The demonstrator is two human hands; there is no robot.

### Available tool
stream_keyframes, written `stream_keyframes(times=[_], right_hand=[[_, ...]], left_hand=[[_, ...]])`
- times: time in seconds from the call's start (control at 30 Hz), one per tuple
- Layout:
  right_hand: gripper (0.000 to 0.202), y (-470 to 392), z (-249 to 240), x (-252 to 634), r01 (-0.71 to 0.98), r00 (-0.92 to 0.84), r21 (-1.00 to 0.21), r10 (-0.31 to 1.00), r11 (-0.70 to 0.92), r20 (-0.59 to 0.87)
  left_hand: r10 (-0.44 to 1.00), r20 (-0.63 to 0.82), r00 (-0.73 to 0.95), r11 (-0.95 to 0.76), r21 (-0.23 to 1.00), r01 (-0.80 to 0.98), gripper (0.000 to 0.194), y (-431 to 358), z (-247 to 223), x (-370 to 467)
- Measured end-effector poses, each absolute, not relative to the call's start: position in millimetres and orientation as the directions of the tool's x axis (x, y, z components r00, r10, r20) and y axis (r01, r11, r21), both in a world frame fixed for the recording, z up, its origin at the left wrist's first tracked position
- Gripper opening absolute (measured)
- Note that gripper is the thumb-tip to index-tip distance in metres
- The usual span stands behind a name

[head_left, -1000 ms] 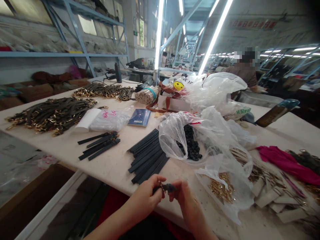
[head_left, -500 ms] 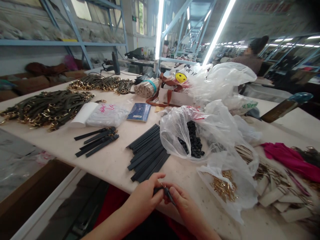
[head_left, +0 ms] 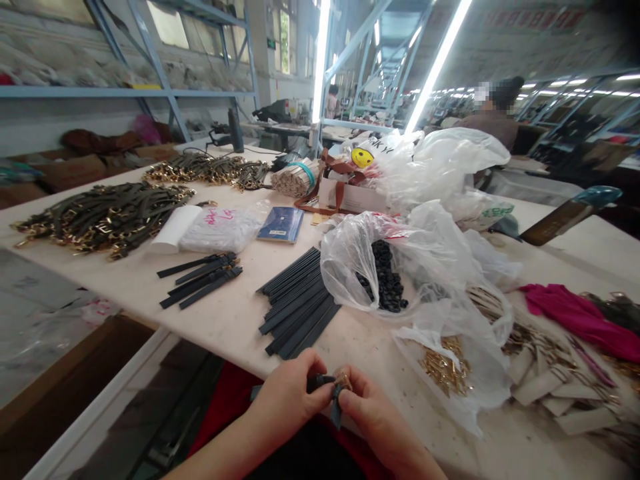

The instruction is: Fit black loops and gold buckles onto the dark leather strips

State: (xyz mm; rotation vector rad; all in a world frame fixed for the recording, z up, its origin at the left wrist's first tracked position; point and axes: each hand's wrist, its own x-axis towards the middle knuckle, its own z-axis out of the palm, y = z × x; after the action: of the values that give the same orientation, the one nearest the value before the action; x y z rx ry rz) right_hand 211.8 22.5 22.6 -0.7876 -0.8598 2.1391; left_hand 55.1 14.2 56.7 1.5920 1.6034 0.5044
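My left hand [head_left: 290,390] is closed on a dark strap [head_left: 336,415], whose other end shows beyond the wrist. At the strap's folded end, my right hand [head_left: 369,407] pinches it beside a small gold metal piece [head_left: 343,380]; fingers partly cover that piece. Just beyond my hands lies a row of flat dark straps [head_left: 300,310]. Left of these, several dark straps with gold fittings [head_left: 203,280] are laid together. Small black loops [head_left: 385,283] fill an open clear plastic bag [head_left: 345,267]. Gold metal pieces [head_left: 445,367] lie in another plastic bag [head_left: 480,393] to the right.
Heaps of straps with gold hardware [head_left: 105,217] cover the table's left. A blue booklet [head_left: 281,224], a wrapped packet [head_left: 220,230] and a tied bundle of pale strips [head_left: 294,179] stand behind. Pale straps [head_left: 565,387] and magenta cloth [head_left: 580,317] are at right. Another person [head_left: 493,120] sits farther back.
The strap end in my hands has turned to hang downward, and a gold piece shows more clearly between the right fingers. The camera view has shifted slightly.
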Motion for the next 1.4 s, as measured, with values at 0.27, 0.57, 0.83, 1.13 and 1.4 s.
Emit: stream_keyframes(times=[0.27,0.57,0.83,1.13,1.4], right_hand=[[0.026,28.5,18.9,211.8,-0.018,-0.107,-0.993,0.988,-0.115,-0.112],[0.018,22.0,2.0,222.5,0.306,-0.314,-0.952,0.947,0.031,-0.070],[0.021,18.8,14.3,226.7,0.374,-0.515,-0.916,0.854,0.148,-0.072],[0.011,11.4,21.8,237.2,0.394,-0.562,-0.894,0.825,0.214,-0.050],[0.021,2.0,23.2,229.7,0.338,-0.525,-0.931,0.849,0.140,-0.063]], left_hand=[[0.945,-0.255,0.203,0.193,0.940,0.282,0.013,6.1,59.8,59.5],[0.845,-0.438,0.305,0.446,0.894,0.050,0.023,8.5,46.7,61.0],[0.773,-0.483,0.411,0.503,0.862,0.068,0.027,8.2,37.7,55.9],[0.744,-0.488,0.456,0.554,0.832,-0.013,0.030,4.9,36.6,54.1],[0.773,-0.461,0.435,0.514,0.858,-0.005,0.030,2.2,37.5,58.2]])
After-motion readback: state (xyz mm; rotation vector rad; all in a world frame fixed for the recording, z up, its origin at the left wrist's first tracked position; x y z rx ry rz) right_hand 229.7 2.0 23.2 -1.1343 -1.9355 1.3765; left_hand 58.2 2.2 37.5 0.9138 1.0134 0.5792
